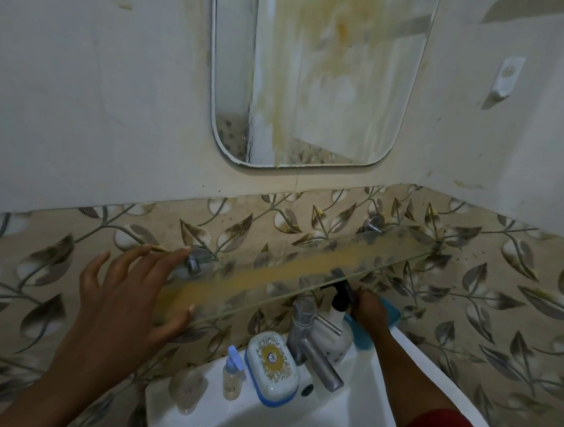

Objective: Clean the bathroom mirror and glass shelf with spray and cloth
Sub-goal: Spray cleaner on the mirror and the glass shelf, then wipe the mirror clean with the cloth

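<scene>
The mirror (315,76) hangs on the wall with yellow-brown streaks running down its middle. Below it, the glass shelf (303,267) carries a long orange-brown smear. My left hand (127,296) is spread open at the shelf's left end, fingertips near the metal bracket (193,262) and thumb against the front edge. My right hand (370,309) reaches under the shelf and grips the black spray head of a white bottle (331,332) standing at the back of the sink. Something blue (391,317), cloth or tray I cannot tell, lies just behind that hand.
A metal tap (312,344) juts over the white sink (344,415). A blue-rimmed soap box (273,364), a small blue-capped bottle (233,372) and a clear cup (187,389) stand on the sink's rim. A white fitting (507,75) sits on the right wall.
</scene>
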